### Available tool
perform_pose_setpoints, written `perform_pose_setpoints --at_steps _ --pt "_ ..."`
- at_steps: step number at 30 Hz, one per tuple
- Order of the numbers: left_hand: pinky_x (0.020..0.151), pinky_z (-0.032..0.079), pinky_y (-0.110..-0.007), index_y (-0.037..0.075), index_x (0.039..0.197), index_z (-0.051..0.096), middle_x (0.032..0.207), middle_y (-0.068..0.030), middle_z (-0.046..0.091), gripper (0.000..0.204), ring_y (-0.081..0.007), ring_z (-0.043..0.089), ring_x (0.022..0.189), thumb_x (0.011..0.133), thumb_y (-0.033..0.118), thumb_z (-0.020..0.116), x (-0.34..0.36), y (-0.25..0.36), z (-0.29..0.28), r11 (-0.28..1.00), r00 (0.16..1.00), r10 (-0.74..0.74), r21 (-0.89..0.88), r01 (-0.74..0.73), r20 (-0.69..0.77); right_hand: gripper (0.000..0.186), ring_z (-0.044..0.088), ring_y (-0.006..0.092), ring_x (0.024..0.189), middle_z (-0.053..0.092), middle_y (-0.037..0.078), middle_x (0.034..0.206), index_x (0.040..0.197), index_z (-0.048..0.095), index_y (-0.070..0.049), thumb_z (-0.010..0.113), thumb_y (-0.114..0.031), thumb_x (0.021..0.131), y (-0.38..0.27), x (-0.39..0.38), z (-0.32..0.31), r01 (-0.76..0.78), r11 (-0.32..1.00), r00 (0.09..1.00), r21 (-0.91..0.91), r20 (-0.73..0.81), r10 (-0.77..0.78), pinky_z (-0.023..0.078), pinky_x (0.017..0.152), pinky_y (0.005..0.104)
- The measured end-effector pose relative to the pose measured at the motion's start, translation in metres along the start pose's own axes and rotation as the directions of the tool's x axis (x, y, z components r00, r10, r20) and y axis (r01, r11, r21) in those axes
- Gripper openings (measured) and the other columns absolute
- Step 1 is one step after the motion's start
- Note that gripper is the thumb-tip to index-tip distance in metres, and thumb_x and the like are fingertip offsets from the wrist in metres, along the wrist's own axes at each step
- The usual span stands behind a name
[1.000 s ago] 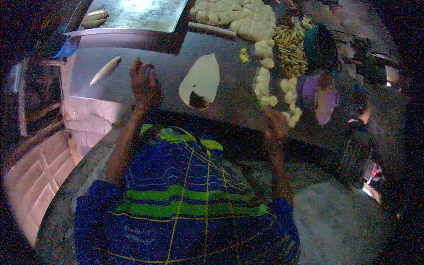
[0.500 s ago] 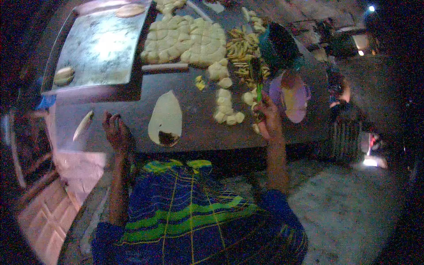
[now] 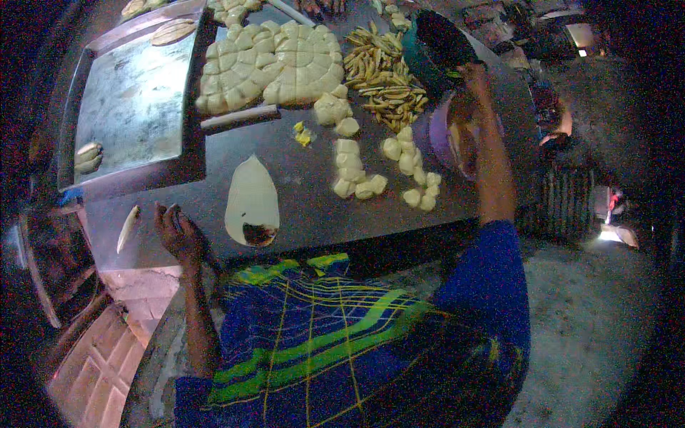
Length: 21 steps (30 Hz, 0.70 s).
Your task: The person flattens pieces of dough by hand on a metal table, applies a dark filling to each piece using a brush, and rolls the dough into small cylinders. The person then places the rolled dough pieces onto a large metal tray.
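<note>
My right hand [image 3: 476, 80] is at the rim of a dark teal bowl [image 3: 412, 47], gripping a green-handled utensil [image 3: 454, 73] whose far end is hidden in the bowl. My left hand [image 3: 177, 232] rests low over the table's near side, fingers apart and slightly curled, with nothing in them. Just right of it lies a flat, pointed oval of rolled dough [image 3: 252, 196], a dark brown filling [image 3: 258, 235] on its near end. Beyond my left fingers is a slim pale piece [image 3: 128, 228], its kind unclear.
A metal baking tray [image 3: 132, 93] holds shaped dough pieces [image 3: 89, 158]. Scored dough slabs [image 3: 303, 68], a rolling pin [image 3: 239, 119], dough balls [image 3: 347, 165] and yellowish strips [image 3: 385, 75] cover the table [image 3: 307, 207]. A purple bowl [image 3: 441, 135] stands right. Another person's hands [image 3: 321, 7] show at the far edge.
My right hand has gone from beside the dough balls up and right to the teal bowl, carrying the green-handled utensil. My left hand stays near the oval dough. The whole view has shifted slightly.
</note>
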<state>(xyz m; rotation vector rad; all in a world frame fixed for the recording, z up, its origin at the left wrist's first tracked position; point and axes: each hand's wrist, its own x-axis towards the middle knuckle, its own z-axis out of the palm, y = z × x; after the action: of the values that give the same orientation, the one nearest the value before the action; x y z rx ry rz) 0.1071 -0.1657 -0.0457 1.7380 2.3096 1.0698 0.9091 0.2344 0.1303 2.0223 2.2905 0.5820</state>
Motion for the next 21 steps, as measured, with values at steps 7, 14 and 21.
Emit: perform_pose_setpoints --at_steps 7,14,21 --pt "0.111 0.040 -0.049 -0.001 0.115 0.065 0.148 -0.0267 0.047 0.026 -0.0423 0.049 0.133 0.096 0.014 0.055 -0.014 -0.021 0.001 0.995 0.998 0.046 0.092 -0.042 -0.046 0.022 0.064 0.0338 0.099 0.069 0.011 0.107 0.104 0.073 -0.012 0.063 -0.023 0.087 -0.228 -0.054 -0.019 0.437 0.813 0.897 0.385 -0.113 -0.428 0.052 0.083 0.0455" --pt "0.111 0.039 -0.050 -0.001 0.115 0.065 0.147 -0.0270 0.048 0.026 -0.0423 0.049 0.132 0.095 0.012 0.057 -0.007 -0.001 0.001 0.994 0.996 -0.077 -0.085 0.074 -0.035 0.027 0.067 0.0364 0.100 0.070 0.017 0.111 0.109 0.073 -0.008 0.065 -0.019 0.087 -0.284 -0.099 0.024 0.335 0.939 0.916 0.076 0.206 -0.343 0.054 0.086 0.0470" --pt "0.111 0.039 -0.050 0.001 0.114 0.066 0.142 -0.0261 0.052 0.023 -0.0416 0.050 0.129 0.095 0.010 0.057 -0.004 0.005 -0.013 0.999 0.998 -0.038 -0.033 0.037 -0.057 0.020 0.069 0.0162 0.086 0.072 0.006 0.099 0.108 0.072 -0.002 0.071 -0.015 0.093 -0.317 -0.128 -0.029 -0.330 0.306 0.940 0.893 0.342 0.015 0.057 0.074 0.0309"
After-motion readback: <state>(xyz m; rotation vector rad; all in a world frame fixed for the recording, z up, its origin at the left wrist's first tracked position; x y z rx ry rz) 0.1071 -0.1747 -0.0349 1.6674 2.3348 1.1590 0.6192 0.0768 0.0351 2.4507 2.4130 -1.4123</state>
